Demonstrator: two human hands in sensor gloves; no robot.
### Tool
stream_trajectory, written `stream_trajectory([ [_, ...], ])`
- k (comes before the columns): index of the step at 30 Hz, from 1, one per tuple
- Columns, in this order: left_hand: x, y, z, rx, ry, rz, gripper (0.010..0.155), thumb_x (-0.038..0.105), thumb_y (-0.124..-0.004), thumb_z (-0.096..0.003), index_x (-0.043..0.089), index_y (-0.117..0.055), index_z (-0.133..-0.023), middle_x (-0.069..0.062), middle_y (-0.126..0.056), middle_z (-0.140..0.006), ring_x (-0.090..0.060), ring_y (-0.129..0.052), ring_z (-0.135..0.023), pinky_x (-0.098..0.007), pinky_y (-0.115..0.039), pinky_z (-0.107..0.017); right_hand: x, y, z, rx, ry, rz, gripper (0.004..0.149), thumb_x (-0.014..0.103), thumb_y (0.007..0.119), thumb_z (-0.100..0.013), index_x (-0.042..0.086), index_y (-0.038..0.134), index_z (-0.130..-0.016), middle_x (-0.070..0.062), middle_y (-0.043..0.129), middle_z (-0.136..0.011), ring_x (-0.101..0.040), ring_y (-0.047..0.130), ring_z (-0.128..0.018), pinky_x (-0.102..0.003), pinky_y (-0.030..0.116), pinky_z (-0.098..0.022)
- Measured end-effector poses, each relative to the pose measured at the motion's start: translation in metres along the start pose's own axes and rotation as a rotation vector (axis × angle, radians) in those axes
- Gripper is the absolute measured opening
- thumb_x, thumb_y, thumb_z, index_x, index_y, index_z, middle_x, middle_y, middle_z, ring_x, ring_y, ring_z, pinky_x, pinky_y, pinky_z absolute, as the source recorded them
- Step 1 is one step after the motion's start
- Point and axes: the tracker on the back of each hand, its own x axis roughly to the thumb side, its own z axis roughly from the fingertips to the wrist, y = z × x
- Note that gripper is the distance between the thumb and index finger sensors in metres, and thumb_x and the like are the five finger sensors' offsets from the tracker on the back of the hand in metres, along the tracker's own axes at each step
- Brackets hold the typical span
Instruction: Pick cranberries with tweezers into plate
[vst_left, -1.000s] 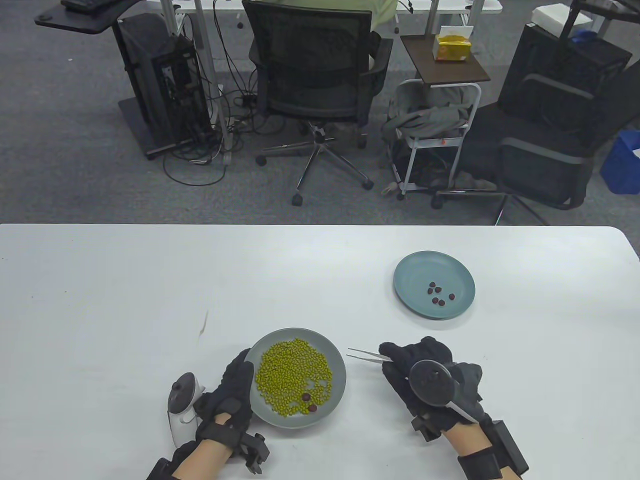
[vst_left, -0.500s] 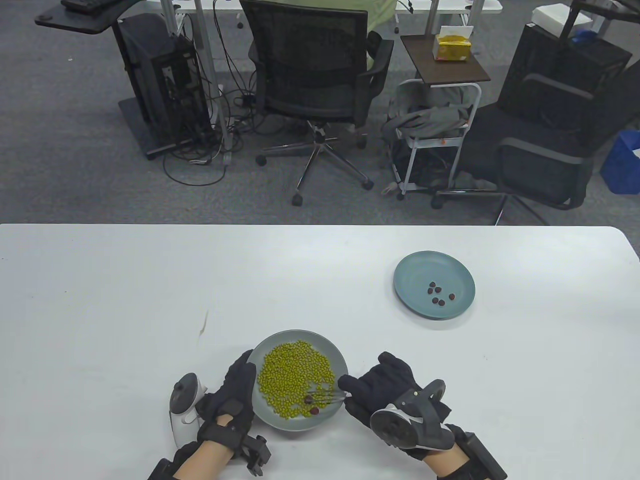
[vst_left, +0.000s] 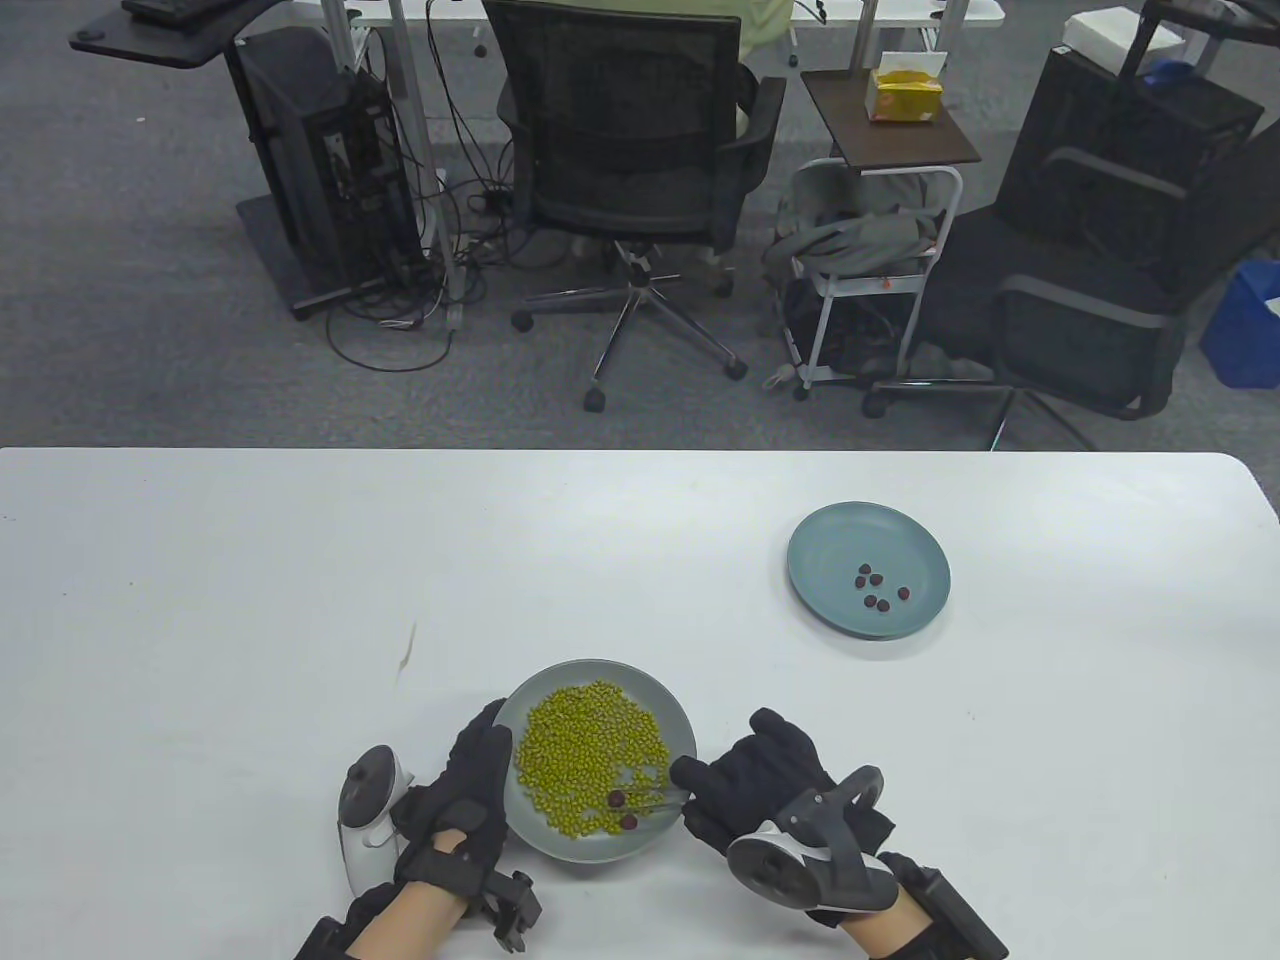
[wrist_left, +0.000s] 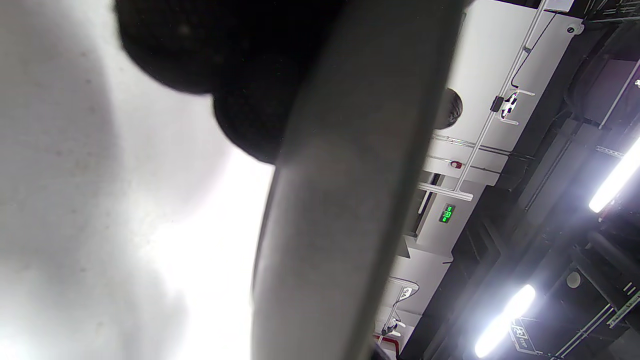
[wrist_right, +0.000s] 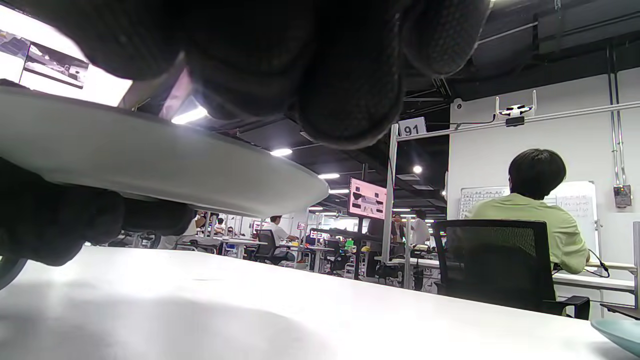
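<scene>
Left hand rests against the near-left rim of the grey round plate of green beans, likely steadying it. Right hand pinches thin metal tweezers, tips reaching left at a dark red cranberry; whether they are clamped on it, cannot tell. Second cranberry just nearer. Teal round plate, far right, holds picked cranberries.
</scene>
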Motion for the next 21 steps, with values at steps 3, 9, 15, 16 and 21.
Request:
stream_trajectory([
  [3, -0.0001, -0.0003, 0.0, -0.001, 0.001, -0.001, 0.062, 0.049, -0.058, -0.0535, 0.02, -0.034, -0.103, -0.006, -0.065, -0.094, -0.026, -0.103, -0.047, -0.035, -0.089, -0.029, -0.001, 0.0016, -0.0002, 0.007, 0.004, -0.005, 0.049, 0.057, 0.07, -0.035, 0.037, 0.077, -0.08, 0.019, 0.087, -0.053, -0.01, 0.088, -0.06, -0.046, 0.054, -0.072],
  [9, -0.0002, -0.0002, 0.0001, 0.0, 0.003, -0.005, 0.062, 0.049, -0.058, -0.0535, 0.02, -0.034, -0.103, -0.007, -0.065, -0.094, -0.026, -0.103, -0.047, -0.035, -0.089, -0.029, -0.0008, 0.005, -0.0008, 0.011, 0.004, -0.005, 0.049, 0.057, 0.069, -0.035, 0.037, 0.077, -0.079, 0.019, 0.086, -0.053, -0.01, 0.088, -0.06, -0.046, 0.054, -0.072],
  [15, -0.0003, 0.0, -0.0002, -0.001, 0.002, -0.008, 0.062, 0.049, -0.059, -0.0534, 0.02, -0.034, -0.103, -0.006, -0.065, -0.094, -0.026, -0.103, -0.047, -0.035, -0.089, -0.029, 0.0002, 0.0063, -0.0002, 0.012, -0.01, -0.015, 0.048, 0.055, 0.07, -0.036, 0.036, 0.078, -0.078, 0.019, 0.086, -0.052, -0.01, 0.088, -0.059, -0.046, 0.054, -0.072],
  [16, -0.0003, -0.0002, 0.0, -0.002, 0.004, -0.004, 0.063, 0.049, -0.059, -0.0534, 0.02, -0.034, -0.103, -0.006, -0.065, -0.094, -0.026, -0.103, -0.047, -0.035, -0.089, -0.029, 0.0003, 0.0065, -0.0002, 0.013, -0.011, -0.014, 0.047, 0.055, 0.07, -0.036, 0.036, 0.078, -0.078, 0.019, 0.086, -0.052, -0.011, 0.088, -0.059, -0.046, 0.053, -0.072],
  [21, -0.0008, -0.0011, 0.0004, -0.006, 0.01, -0.007, 0.062, 0.049, -0.059, -0.0534, 0.02, -0.034, -0.103, -0.006, -0.065, -0.094, -0.026, -0.103, -0.047, -0.035, -0.089, -0.029, 0.0005, 0.0058, 0.0004, 0.008, -0.016, -0.013, 0.047, 0.054, 0.07, -0.036, 0.035, 0.079, -0.078, 0.019, 0.086, -0.052, -0.01, 0.088, -0.059, -0.046, 0.053, -0.072],
])
